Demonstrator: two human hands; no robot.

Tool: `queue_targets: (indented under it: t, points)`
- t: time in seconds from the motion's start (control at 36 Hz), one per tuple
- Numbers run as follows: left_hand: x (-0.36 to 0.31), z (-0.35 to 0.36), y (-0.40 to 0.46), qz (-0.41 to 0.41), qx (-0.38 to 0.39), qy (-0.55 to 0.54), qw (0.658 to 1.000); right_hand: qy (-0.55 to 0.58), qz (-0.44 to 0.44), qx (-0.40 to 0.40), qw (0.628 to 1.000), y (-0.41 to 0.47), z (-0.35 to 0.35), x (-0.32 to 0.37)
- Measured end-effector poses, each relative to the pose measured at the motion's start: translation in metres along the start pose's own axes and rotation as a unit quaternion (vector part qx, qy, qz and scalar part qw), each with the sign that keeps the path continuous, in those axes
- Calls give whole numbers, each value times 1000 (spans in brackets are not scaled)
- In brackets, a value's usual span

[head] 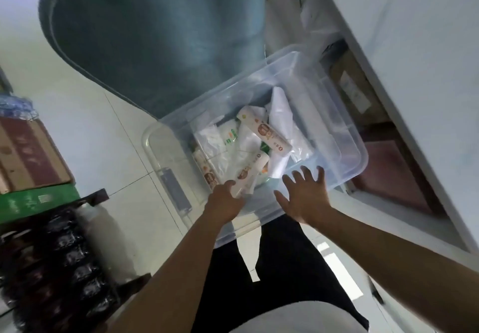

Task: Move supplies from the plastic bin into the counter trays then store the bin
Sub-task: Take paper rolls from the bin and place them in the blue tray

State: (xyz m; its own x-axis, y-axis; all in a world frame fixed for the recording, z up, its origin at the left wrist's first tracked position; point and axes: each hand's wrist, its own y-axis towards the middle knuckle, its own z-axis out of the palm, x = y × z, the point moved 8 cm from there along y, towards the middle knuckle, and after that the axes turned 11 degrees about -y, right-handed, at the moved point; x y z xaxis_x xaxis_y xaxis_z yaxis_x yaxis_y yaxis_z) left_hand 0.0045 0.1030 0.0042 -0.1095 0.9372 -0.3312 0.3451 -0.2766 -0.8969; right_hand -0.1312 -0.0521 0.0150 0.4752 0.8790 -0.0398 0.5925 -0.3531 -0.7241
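A clear plastic bin [344, 115] sits on the tiled floor in front of me, holding several white packets and rolled packs with brown and orange print. My left hand [225, 200] reaches over the bin's near wall and grips one printed pack [248, 172] by its lower end. My right hand [304, 195] hovers above the bin's near right corner with fingers spread and holds nothing. Another printed pack [267, 131] lies across the pile in the middle of the bin.
The bin's clear lid [166, 177] lies on the floor to the bin's left. A white counter [414, 47] with open shelf space and a cardboard box [352, 86] runs along the right. A large grey-blue container [155, 34] stands behind. Stacked boxes [28, 156] and wrapped dark bottles [64, 268] fill the left.
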Motion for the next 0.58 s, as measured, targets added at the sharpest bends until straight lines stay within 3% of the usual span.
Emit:
queue_targets:
  t: [0.25, 0.58]
  points:
    - [-2, 25, 83, 72, -4, 133, 988, 30, 4, -83, 996, 13, 8, 0]
    - [-9, 39, 112, 24, -26, 205, 978, 41, 15, -90, 995, 14, 10, 0]
